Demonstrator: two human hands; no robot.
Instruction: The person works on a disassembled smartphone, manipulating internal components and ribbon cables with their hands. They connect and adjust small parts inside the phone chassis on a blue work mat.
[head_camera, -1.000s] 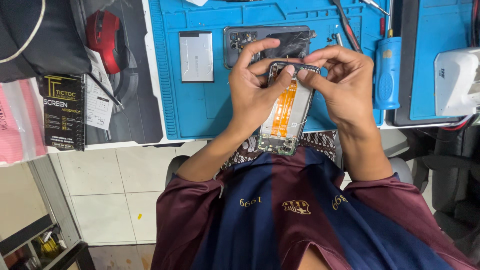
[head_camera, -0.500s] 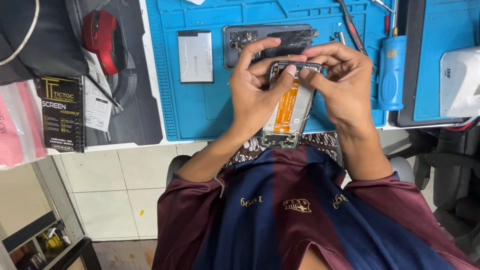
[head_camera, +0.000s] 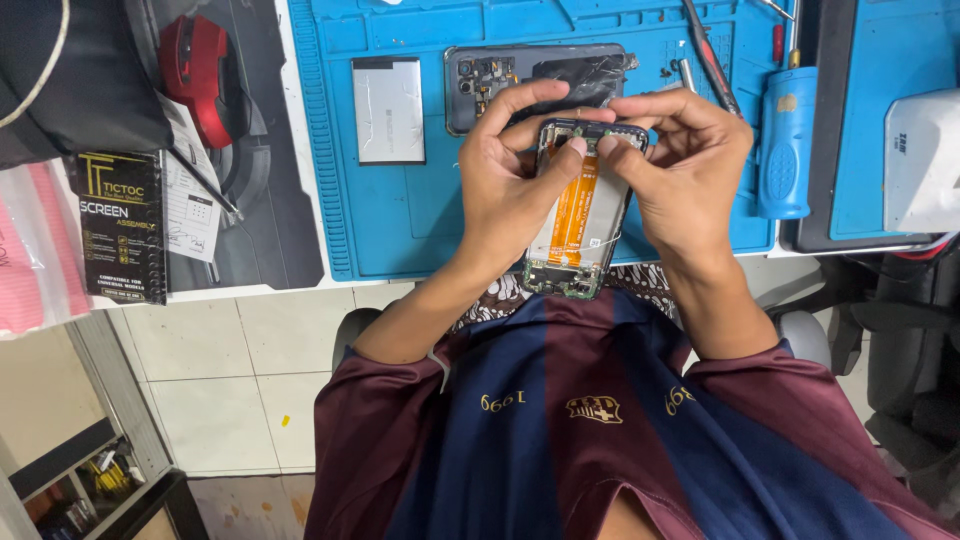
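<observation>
I hold an opened phone frame (head_camera: 580, 215) upright over my lap, its inside facing me, with an orange flex cable (head_camera: 572, 205) running down its middle. My left hand (head_camera: 510, 185) grips the frame's left side, the thumb and forefinger pinching at its top edge. My right hand (head_camera: 680, 175) grips the right side, its fingertips pressing on the same top edge beside my left fingers. Behind my hands a dark phone back cover (head_camera: 520, 75) and a flat silver battery (head_camera: 388, 110) lie on the blue work mat (head_camera: 420, 220).
A blue screwdriver handle (head_camera: 785, 140) and thin tools (head_camera: 708, 55) lie right of my hands. A white device (head_camera: 925, 160) sits on a second blue mat at far right. At left are a red mouse (head_camera: 195, 75), a black box (head_camera: 122, 225) and papers. Tiled floor lies below.
Both hands have lifted the phone frame slightly and my fingertips have closed in on its top edge. The camera view has shifted a little.
</observation>
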